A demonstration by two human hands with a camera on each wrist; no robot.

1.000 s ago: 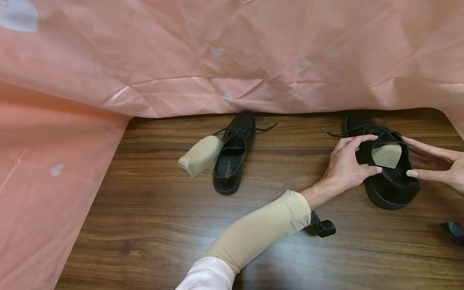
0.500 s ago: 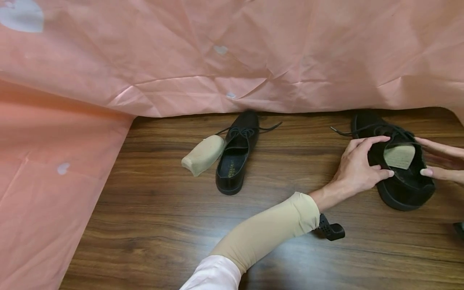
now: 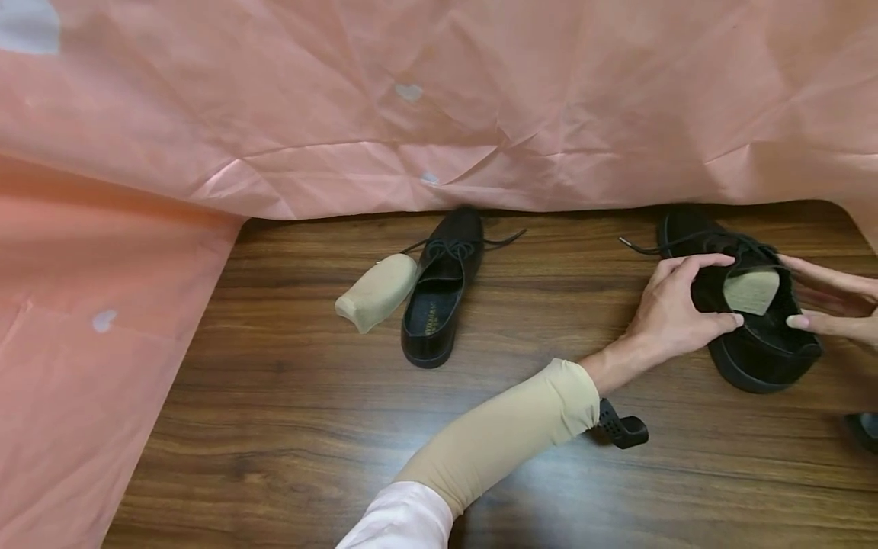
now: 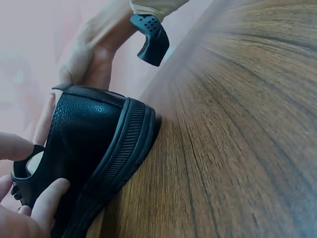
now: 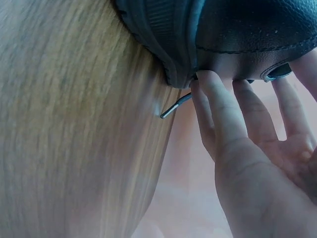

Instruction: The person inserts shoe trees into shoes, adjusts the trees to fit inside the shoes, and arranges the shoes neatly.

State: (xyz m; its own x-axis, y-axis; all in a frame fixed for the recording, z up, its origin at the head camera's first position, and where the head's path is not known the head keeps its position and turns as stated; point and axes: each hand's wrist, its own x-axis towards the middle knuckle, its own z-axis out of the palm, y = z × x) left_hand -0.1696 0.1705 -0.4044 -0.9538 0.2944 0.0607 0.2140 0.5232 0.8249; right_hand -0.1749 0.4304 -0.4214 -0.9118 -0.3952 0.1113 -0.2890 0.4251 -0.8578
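The far side, from 10 o'clock to 2 o'clock, is filled by a creased pink cloth (image 3: 535,137) marked with pale hearts; at 9 o'clock the view is also bounded by it. Below it, the wood-grained table (image 3: 274,442) is exposed. The left forearm is covered by a beige sleeve (image 3: 501,435), reaching in from 6 o'clock. At 3 o'clock the held shoe (image 3: 761,357), black, is seen with its toe pointed toward 11 o'clock. The second shoe (image 3: 439,293), also black, is placed near the centre, toe toward 1 o'clock. The held shoe is grasped at its collar from 9 o'clock by the left hand (image 3: 672,309) and from 3 o'clock by the right hand (image 5: 252,161), with each thumb laid at the rim and fingers along the outer side. Beside the second shoe, at 9 o'clock, a loose filler (image 3: 379,292), beige, is laid. Inside the held shoe's opening, a lodged filler (image 3: 751,291) is partly visible. A lace (image 3: 638,248) is trailed toward 10 o'clock.
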